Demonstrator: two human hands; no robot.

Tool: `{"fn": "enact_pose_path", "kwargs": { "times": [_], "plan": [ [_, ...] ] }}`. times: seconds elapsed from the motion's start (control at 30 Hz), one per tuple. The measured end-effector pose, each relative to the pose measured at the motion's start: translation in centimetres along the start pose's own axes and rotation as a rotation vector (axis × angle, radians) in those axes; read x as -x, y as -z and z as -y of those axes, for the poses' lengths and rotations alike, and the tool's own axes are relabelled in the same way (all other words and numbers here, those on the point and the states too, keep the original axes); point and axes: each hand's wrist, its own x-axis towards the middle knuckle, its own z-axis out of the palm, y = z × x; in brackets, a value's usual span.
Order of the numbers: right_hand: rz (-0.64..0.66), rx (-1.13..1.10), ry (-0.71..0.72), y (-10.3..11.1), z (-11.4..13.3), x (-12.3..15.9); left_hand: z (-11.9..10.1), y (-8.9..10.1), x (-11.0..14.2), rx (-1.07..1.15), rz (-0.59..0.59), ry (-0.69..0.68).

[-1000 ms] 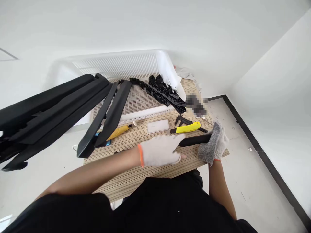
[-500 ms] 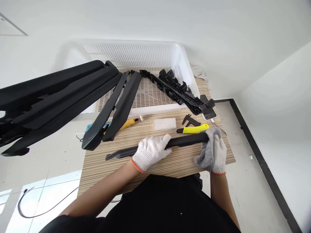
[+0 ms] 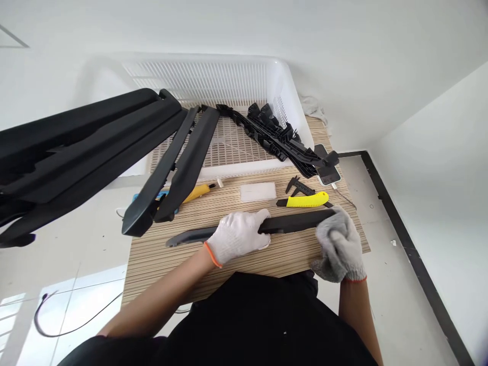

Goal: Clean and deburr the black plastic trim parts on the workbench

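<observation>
A long black plastic trim strip (image 3: 295, 222) lies across the front of the wood-grain table (image 3: 160, 274). My left hand (image 3: 240, 233), in a white knit glove with an orange cuff, is wrapped round the strip's middle. Gripped in my gloved right hand (image 3: 347, 244) is a grey cloth (image 3: 331, 254), which touches the strip's right end and hides its tip. Just behind the strip lie a yellow utility knife (image 3: 307, 200), a black caliper (image 3: 301, 187) and a white rectangular block (image 3: 258, 192).
A large white plastic basket (image 3: 244, 169) stands at the back with black trim parts (image 3: 272, 134) in it. Other long trim pieces (image 3: 190, 157) jut over its front and left side. A phone (image 3: 328, 170) with a cable lies right; a yellow-handled tool (image 3: 198, 192) lies left.
My right hand and the grey cloth have shifted slightly right, toward the strip's end. My left hand keeps its hold on the strip. The whole view has tilted a little.
</observation>
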Motion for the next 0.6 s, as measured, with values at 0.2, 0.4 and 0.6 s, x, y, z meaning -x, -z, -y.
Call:
{"fn": "enact_pose_path", "kwargs": {
  "times": [0.2, 0.4, 0.6],
  "plan": [
    [0.001, -0.034, -0.123, 1.3, -0.5, 0.1, 0.8, 2.0, -1.6, 0.108, 0.167, -0.136],
    [-0.091, -0.188, -0.221, 3.0, -2.3, 1.3, 0.1, 2.2, -2.0, 0.093, 0.211, -0.205],
    [0.028, -0.275, -0.127, 2.5, -2.2, 1.8, -0.5, 1.9, -1.9, 0.036, 0.185, -0.238]
  ]
}}
